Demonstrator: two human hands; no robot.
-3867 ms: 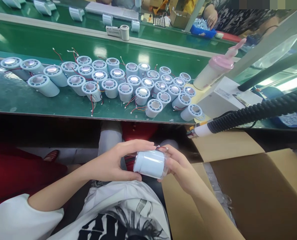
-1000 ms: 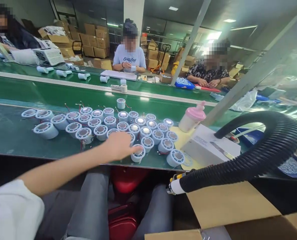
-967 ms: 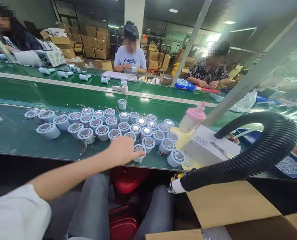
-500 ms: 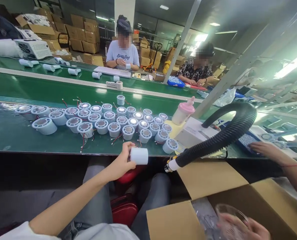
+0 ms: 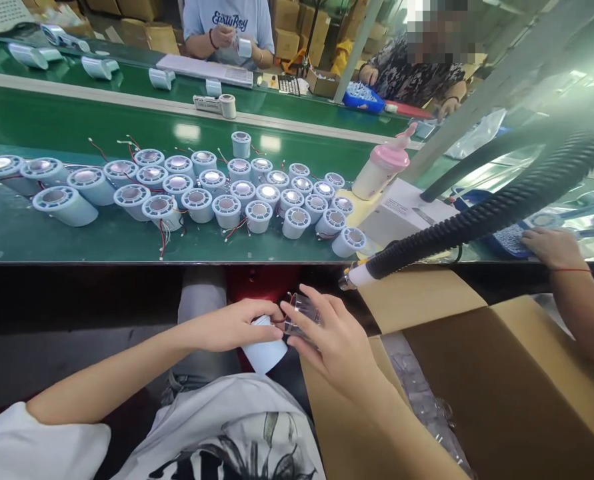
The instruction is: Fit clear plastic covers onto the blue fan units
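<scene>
Both hands are closer together than half a second ago: the right hand (image 5: 344, 347), then down at the cardboard box (image 5: 424, 297), is now up in front of the body, and the pale blue cylinder (image 5: 265, 355) is nearer the lap and tilted. It sits below the worktop's front edge, gripped by the left hand (image 5: 241, 327), whose thumb and fingers are bent over its top. The right hand's fingers are half curled around a clear plastic cup (image 5: 304, 313), just beside the left fingertips; whether cup and cylinder touch is hard to tell

On the worktop (image 5: 21, 247), many similar cylinders (image 5: 69, 208) stand in loose rows — some with thin wires (image 5: 163, 240) trailing toward the front edge. A pink-topped bottle (image 5: 379, 173) and a white box (image 5: 399, 210) stand right of them. A black hose (image 5: 457, 220) ends in a nozzle (image 5: 359, 275) just past the front edge, above the cardboard box — clear plastic pieces (image 5: 421, 393) lie inside. A co-worker's hand (image 5: 551, 247) is farther right, near that same edge
</scene>
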